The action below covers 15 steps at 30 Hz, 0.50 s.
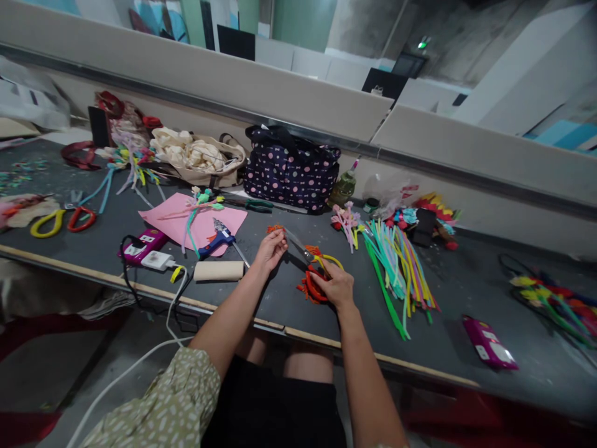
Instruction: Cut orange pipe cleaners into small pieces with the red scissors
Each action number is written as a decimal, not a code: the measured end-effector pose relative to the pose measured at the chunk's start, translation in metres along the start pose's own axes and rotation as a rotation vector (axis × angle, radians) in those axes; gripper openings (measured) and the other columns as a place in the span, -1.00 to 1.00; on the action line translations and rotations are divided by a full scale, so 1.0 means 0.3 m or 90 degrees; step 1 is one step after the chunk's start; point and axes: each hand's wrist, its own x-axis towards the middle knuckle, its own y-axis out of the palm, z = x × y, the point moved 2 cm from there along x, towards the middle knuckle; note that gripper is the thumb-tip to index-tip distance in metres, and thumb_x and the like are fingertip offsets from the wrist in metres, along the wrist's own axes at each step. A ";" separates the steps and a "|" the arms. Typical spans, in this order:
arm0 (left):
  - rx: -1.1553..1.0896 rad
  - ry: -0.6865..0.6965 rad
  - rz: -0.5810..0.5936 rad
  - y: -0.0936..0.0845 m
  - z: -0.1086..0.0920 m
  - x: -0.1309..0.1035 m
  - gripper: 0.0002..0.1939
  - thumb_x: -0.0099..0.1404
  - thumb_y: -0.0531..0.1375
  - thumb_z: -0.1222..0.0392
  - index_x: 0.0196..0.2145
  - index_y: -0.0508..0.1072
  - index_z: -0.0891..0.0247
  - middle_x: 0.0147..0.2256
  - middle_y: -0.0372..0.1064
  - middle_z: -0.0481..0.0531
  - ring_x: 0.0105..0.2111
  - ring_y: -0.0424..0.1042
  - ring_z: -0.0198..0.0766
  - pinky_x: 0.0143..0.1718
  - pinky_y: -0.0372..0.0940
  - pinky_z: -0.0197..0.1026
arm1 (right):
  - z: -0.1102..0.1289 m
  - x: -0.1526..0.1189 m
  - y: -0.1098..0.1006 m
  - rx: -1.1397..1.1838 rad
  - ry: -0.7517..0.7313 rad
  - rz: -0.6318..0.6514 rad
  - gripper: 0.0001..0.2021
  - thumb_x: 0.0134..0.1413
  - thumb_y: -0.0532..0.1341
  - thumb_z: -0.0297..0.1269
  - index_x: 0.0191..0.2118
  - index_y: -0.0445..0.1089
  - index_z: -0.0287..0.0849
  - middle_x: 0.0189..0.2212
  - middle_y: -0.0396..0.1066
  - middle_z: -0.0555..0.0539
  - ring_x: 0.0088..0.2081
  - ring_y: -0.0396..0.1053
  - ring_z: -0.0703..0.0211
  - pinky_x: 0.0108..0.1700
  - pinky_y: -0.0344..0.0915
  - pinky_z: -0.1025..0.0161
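Note:
My right hand (pixel 334 285) grips scissors (pixel 305 254) with one yellow and one red handle; the handles are spread apart and the blades point left toward my other hand. My left hand (pixel 270 250) is closed in a pinch near the blade tips, on a small orange fuzzy piece (pixel 275 229) that sticks out past the fingertips. Under and beside the scissors lie more orange fuzzy pieces (pixel 305 295), partly hidden by my right hand.
A bundle of coloured pipe cleaners (pixel 396 264) lies to the right, with a purple power strip (pixel 489 342) beyond. On the left are a glue gun (pixel 218 239), pink paper (pixel 163 211), a beige roll (pixel 219 271) and other scissors (pixel 63 218). A dotted bag (pixel 291 171) stands behind.

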 end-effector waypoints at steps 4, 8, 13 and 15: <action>-0.014 -0.022 -0.005 -0.001 0.004 -0.001 -0.84 0.08 0.30 0.43 -0.41 0.38 0.34 -0.56 0.30 -0.12 -0.61 0.30 -0.52 -0.50 0.26 -0.43 | -0.006 -0.002 0.007 0.003 -0.008 0.004 -0.49 0.09 0.18 0.10 0.04 0.43 -0.13 -0.22 0.53 -0.11 -0.26 0.48 0.13 -0.21 0.37 0.25; -0.028 -0.029 -0.008 -0.002 0.004 -0.001 -0.82 0.07 0.31 0.44 -0.41 0.36 0.34 -0.56 0.29 -0.12 -0.61 0.30 -0.52 -0.50 0.27 -0.44 | -0.008 -0.004 0.012 -0.002 -0.001 0.017 -0.49 0.09 0.18 0.11 0.05 0.42 -0.12 -0.20 0.53 -0.11 -0.25 0.48 0.12 -0.21 0.37 0.23; -0.039 -0.036 -0.008 -0.001 0.005 -0.003 -0.81 0.07 0.30 0.45 -0.40 0.35 0.34 -0.57 0.28 -0.13 -0.61 0.30 -0.52 -0.49 0.27 -0.43 | -0.008 -0.004 0.012 -0.007 -0.008 0.017 -0.49 0.10 0.17 0.11 0.04 0.43 -0.13 -0.21 0.54 -0.12 -0.25 0.49 0.11 -0.23 0.37 0.24; -0.040 -0.039 0.000 0.000 0.006 -0.004 -0.82 0.07 0.30 0.45 -0.41 0.35 0.34 -0.56 0.28 -0.13 -0.60 0.31 -0.52 -0.49 0.27 -0.43 | -0.010 -0.005 0.014 -0.003 -0.013 0.013 -0.50 0.11 0.17 0.10 0.04 0.43 -0.13 -0.19 0.53 -0.12 -0.23 0.49 0.12 -0.22 0.37 0.25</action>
